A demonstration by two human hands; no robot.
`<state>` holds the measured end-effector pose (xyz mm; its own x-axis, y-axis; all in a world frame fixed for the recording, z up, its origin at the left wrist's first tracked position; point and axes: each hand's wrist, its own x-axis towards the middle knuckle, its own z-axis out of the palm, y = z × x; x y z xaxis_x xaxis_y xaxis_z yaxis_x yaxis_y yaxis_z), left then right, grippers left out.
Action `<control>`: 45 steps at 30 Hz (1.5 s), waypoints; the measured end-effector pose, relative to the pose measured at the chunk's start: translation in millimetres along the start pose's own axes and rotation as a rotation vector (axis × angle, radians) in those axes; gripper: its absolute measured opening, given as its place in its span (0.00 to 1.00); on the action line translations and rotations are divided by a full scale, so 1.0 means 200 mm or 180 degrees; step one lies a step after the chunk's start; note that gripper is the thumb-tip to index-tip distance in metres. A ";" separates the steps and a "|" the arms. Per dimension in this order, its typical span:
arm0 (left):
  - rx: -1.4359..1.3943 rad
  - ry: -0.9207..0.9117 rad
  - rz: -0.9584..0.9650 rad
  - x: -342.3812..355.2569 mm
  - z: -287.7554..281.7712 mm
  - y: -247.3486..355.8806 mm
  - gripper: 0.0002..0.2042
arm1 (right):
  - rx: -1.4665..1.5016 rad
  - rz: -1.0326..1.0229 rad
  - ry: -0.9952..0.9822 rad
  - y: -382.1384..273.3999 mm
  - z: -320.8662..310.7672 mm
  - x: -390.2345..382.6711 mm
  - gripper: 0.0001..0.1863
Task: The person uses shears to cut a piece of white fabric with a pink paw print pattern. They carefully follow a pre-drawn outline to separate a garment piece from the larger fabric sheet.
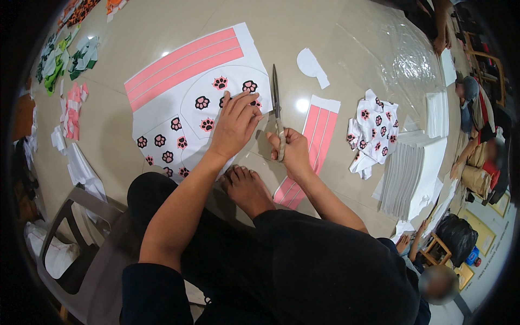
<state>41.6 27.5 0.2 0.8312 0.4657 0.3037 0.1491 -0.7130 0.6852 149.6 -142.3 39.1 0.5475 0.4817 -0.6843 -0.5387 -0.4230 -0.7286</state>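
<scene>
Head view: pressing the left hand [234, 125] flat on the large printed sheet [179, 81], its grip lying apart with fingers stretched over the paw-print shapes and clamped on nothing; clenching the right hand [292, 151] with its grip together round the handles of the scissors [277, 105], blades pointing away from the body and looking nearly closed, just beside the sheet's right edge. Sitting low, with a bare foot [246, 187] resting on the beige tiled floor [135, 27] between the two forearms and touching the sheet's near edge. Judging the step in hand as cutting printed shapes out of the sheet, seemingly between snips. Judging the next move as calling for opening the blades, lining them up on an outline near the left fingers, and keeping the paper pinned flat. Lying spread on the floor ahead, the sheet: white, with pink bands across its far part and curved panels of black-and-pink paw prints nearer. Lying under and right of the scissors hand, a narrow white piece with pink stripes [319, 130]; farther right, a loose pile of cut paw-print pieces [374, 132], then a stack of plain white sheets [403, 179]. Resting beyond the scissors tip, a small white offcut [311, 66]. Lying along the left, pink scraps [73, 108] and green scraps [65, 59].
</scene>
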 end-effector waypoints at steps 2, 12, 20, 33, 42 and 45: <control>-0.0017 -0.0030 -0.0029 -0.01 -0.01 0.00 0.06 | -0.0003 -0.0037 0.0143 -0.05 0.01 0.04 0.16; 0.1258 0.0612 -0.1588 0.03 -0.14 -0.16 0.38 | -0.2990 -0.2509 0.1638 -0.48 -0.12 0.44 0.32; 0.1635 0.0008 -0.2514 0.06 -0.26 -0.32 0.54 | -0.3030 -0.3217 0.1500 -0.37 -0.08 0.63 0.27; 0.1320 0.0453 -0.0313 0.04 -0.19 -0.22 0.25 | -0.2063 -0.2351 0.0814 -0.35 -0.09 0.53 0.22; 0.1359 -0.0159 -0.0453 -0.02 -0.19 0.02 0.14 | -0.2181 -0.2578 0.0807 -0.26 -0.11 0.53 0.20; 0.1462 -0.0262 -0.0422 -0.05 -0.20 0.02 0.10 | -0.2440 -0.2608 0.0819 -0.29 -0.09 0.54 0.19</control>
<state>13.0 41.6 25.7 0.8260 0.5383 0.1673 0.4622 -0.8166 0.3456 251.2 -79.5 6.3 0.7155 0.6939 0.0813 0.5219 -0.4535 -0.7225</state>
